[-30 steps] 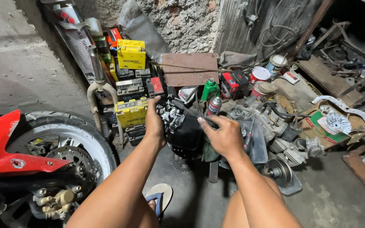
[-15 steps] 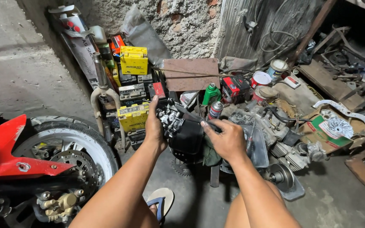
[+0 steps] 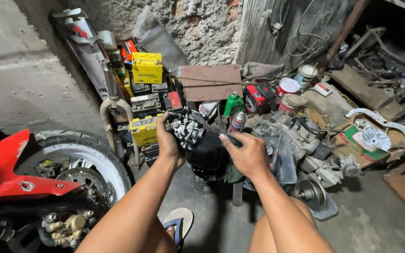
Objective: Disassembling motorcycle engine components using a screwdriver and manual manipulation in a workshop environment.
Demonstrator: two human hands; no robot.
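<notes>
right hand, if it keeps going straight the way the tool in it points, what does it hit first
The right hand holds a thin dark tool aimed up and left. First in that line is the small metal engine part held in the left hand; the tip looks at or nearly on it, though depth is unclear.

dull grey metal carburetor (image 3: 187,127)

Support: bare concrete floor (image 3: 376,220), stained | left: motorcycle front wheel (image 3: 78,164) standing on it | back, by the wall: stacked yellow and black batteries (image 3: 146,100), rusty metal plate (image 3: 209,82) | centre: green bottle (image 3: 233,103), spray can (image 3: 238,122), red-and-white tins (image 3: 287,86) | right: engine block (image 3: 305,150), cardboard box (image 3: 366,140) | near edge: sandal (image 3: 178,224).
</notes>
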